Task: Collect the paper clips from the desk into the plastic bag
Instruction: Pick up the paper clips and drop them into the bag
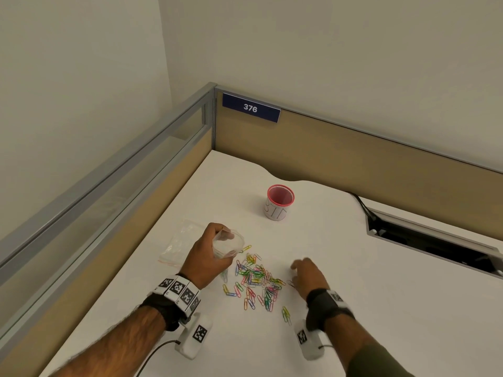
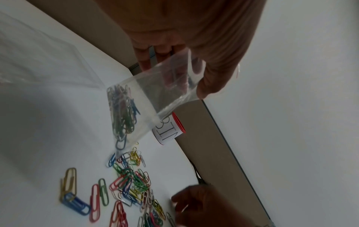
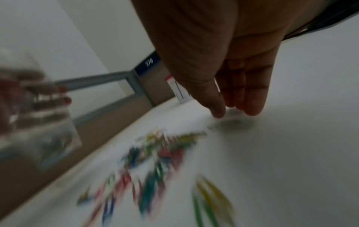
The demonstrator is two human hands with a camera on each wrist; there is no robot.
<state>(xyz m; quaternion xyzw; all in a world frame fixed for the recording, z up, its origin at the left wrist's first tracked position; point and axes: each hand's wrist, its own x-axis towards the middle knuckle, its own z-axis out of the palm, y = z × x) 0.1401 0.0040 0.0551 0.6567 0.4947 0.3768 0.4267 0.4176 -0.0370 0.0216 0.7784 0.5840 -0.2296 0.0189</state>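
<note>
Head: high above desk point(image 1: 353, 268), facing down and forward into partition corner. Wrists: low, close over desk, tilted, looking along fingers; right blurred. Shared by all three: clips point(image 1: 258, 278), cup point(image 1: 280, 202).

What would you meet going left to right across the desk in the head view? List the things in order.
Spare flat plastic bags → left hand holding the open plastic bag → paper clips → right hand → desk cable opening.
</note>
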